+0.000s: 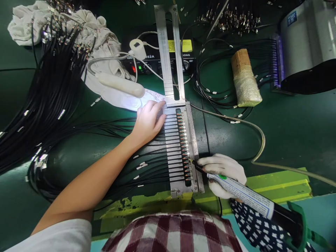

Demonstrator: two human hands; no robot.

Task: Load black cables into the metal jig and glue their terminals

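Observation:
My bare left hand [148, 120] lies flat, fingers stretched out, on the black cables [147, 164] where they enter a metal fixture [195, 140] holding a row of connector tips [183, 140]. My right hand [223, 171], in a white glove, grips a pen-shaped dispenser [241, 190] like a pencil. Its thin black tip [195, 163] touches the connector row near the fixture's lower end. A tube runs from the dispenser's back end.
A big bundle of black cables [49, 91] lies at left, over white cloth [102, 38]. A control box [157, 64] with lit indicators sits behind the fixture. A wrapped block [245, 78], looped cables and a grey machine [307, 42] stand at right.

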